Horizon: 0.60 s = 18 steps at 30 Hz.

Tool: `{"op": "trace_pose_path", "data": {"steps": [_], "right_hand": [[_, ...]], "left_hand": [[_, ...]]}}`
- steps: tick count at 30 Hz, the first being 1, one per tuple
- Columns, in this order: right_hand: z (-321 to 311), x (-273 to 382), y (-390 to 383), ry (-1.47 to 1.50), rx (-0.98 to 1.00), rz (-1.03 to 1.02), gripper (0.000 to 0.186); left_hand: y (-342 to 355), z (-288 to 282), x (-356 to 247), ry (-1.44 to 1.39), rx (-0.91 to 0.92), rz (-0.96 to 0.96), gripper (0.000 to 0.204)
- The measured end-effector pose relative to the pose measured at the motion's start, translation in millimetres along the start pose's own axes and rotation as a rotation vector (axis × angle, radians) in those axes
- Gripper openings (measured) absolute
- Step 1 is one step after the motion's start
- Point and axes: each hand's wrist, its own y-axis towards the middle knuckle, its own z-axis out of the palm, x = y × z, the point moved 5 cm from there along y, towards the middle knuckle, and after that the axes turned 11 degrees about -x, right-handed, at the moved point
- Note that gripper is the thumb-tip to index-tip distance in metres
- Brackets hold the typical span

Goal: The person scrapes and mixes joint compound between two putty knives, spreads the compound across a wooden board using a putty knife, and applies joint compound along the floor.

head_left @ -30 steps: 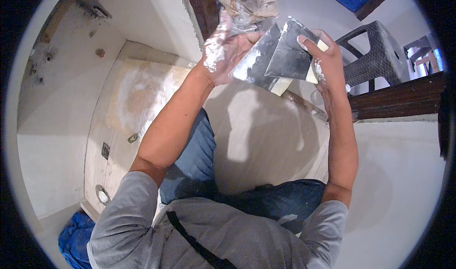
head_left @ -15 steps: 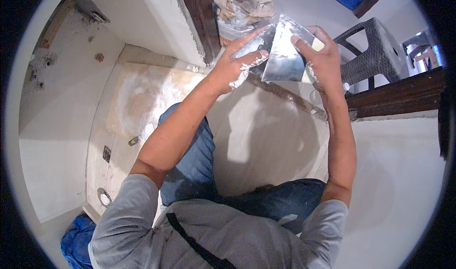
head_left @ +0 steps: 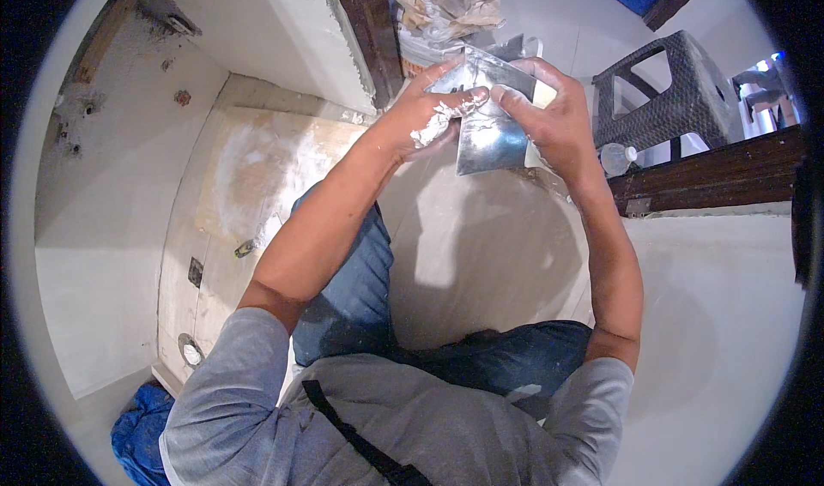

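Note:
My left hand (head_left: 421, 119) and my right hand (head_left: 560, 113) are raised close together at the upper middle, with white putty smeared on the left thumb and its base. The right fingers are closed on a shiny flat metal putty spreader (head_left: 493, 147), its broad plate hanging down between the hands. Under the left thumb is a second metal spreader (head_left: 445, 81), gripped at its side and overlapping the first one. Both thumbs press near each other on the metal. The left fingers behind the plates are largely hidden.
A whitened board (head_left: 249, 164) lies at left with a small yellow-and-black tool (head_left: 245, 248) by it. Beyond my hands are a crumpled paper sack (head_left: 451, 6) and a dark door post (head_left: 369, 31). At right are a woven-pattern stool (head_left: 687, 100), clear bottle (head_left: 614, 158) and dark sill (head_left: 712, 169).
Both hands have come slightly lower and nearer each other. The plates have turned and now overlap more, with the thumbs meeting on them.

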Motion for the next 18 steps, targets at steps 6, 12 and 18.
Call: {"op": "trace_pose_path", "data": {"steps": [6, 12, 18], "right_hand": [[-13.6, -10.0, 6.3, 0.046, -0.018, 0.183, 0.038], [-5.8, -13.3, 2.6, 0.150, 0.020, 0.188, 0.040], [7.8, -2.8, 0.3, -0.126, 0.045, -0.062, 0.036]], "left_hand": [[-1.3, -0.9, -4.2, -0.061, 0.073, -0.001, 0.053], [6.1, -11.6, -1.1, 0.119, -0.051, 0.031, 0.062], [-2.5, -6.7, -11.3, 0.085, 0.039, 0.045, 0.062]]}}
